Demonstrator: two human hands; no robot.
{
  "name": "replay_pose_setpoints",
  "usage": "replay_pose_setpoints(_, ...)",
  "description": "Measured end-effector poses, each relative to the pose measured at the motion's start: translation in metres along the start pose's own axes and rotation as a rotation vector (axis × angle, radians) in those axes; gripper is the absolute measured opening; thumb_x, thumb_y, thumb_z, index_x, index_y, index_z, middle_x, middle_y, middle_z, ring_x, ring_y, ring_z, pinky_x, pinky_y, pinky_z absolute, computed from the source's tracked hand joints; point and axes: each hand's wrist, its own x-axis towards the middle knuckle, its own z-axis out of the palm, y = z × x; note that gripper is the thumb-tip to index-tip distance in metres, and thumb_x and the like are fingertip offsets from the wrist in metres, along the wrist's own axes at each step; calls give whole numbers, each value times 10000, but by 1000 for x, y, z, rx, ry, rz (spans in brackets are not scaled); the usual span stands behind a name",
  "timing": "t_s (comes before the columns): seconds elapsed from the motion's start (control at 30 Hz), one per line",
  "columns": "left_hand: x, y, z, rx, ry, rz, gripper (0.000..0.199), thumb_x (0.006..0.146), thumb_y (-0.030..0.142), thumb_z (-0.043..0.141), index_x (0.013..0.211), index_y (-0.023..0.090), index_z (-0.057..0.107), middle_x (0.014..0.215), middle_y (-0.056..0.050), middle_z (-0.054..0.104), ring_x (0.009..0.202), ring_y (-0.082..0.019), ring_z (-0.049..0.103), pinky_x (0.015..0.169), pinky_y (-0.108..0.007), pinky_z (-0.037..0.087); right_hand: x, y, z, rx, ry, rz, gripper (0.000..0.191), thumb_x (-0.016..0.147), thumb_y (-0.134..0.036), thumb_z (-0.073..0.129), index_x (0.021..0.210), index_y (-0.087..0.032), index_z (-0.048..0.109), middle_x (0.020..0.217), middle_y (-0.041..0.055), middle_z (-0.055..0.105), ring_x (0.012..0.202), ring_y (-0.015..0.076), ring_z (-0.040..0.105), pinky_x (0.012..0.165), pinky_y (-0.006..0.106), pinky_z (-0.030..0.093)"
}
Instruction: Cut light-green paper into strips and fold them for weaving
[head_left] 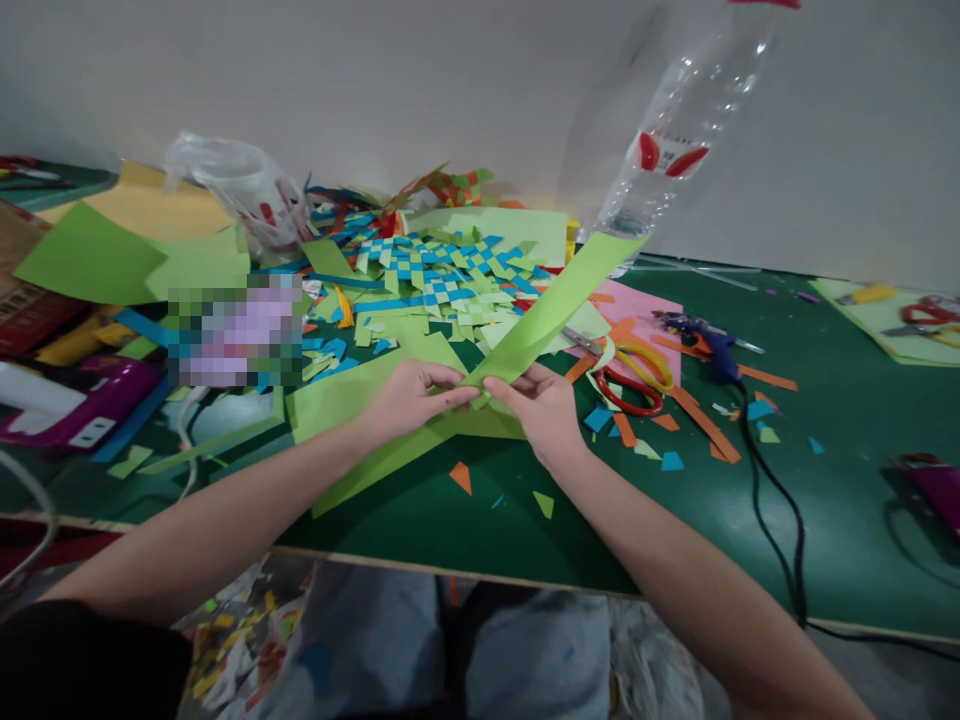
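A strip of light green paper point(551, 300) slants up and to the right from between my hands, its lower end pinched in my fingers. My left hand point(421, 397) closes thumb and fingers on that lower end. Opposite it, my right hand point(541, 408) grips the same strip with the thumb on top. Under both hands lies a larger green paper sheet point(352, 455) on the table. To the right of my right hand rest scissors with red and yellow handles point(637, 378). Woven blue and green paper pieces point(442, 265) are heaped behind the hands.
A tall plastic bottle point(675, 140) stands at the back right. On the right are a blue glue gun point(716, 350) and its black cable point(776, 490). A bagged white cup point(259, 195) sits at the back left. Paper scraps lie about the green table point(570, 555).
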Motion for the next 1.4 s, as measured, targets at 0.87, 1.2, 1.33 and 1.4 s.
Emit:
replay_pose_setpoints(0.87, 0, 4, 2, -17, -45, -88, 335, 763, 472, 702, 780, 148, 783, 559, 17, 597, 483, -76, 380, 481, -213, 276, -5, -3, 8, 95, 88, 12, 323, 607, -332, 888, 892, -237, 770, 879, 19, 805, 798, 221, 757, 727, 381, 644)
replay_pose_setpoints(1.2, 0, -1, 2, 3, -49, -43, 364, 787, 494, 694, 716, 142, 756, 489, 40, 507, 461, -66, 334, 460, -207, 259, -4, -2, 7, 72, 104, 18, 310, 603, -337, 886, 877, -243, 776, 870, 16, 804, 769, 206, 751, 687, 356, 641)
replay_pose_setpoints(1.33, 0, 0, 2, 0, -65, -61, 344, 801, 482, 685, 771, 150, 771, 522, 19, 578, 464, -74, 390, 467, -208, 287, -5, -2, 8, 79, 109, 20, 315, 597, -338, 889, 875, -242, 777, 862, 17, 803, 726, 197, 742, 651, 344, 636)
replay_pose_setpoints(1.4, 0, 1, 1, -1, -71, -59, 346, 803, 483, 678, 771, 152, 773, 545, 8, 607, 469, -79, 418, 474, -208, 304, -5, -3, 8, 78, 114, 23, 311, 601, -348, 889, 869, -239, 776, 862, 18, 803, 713, 194, 741, 640, 339, 633)
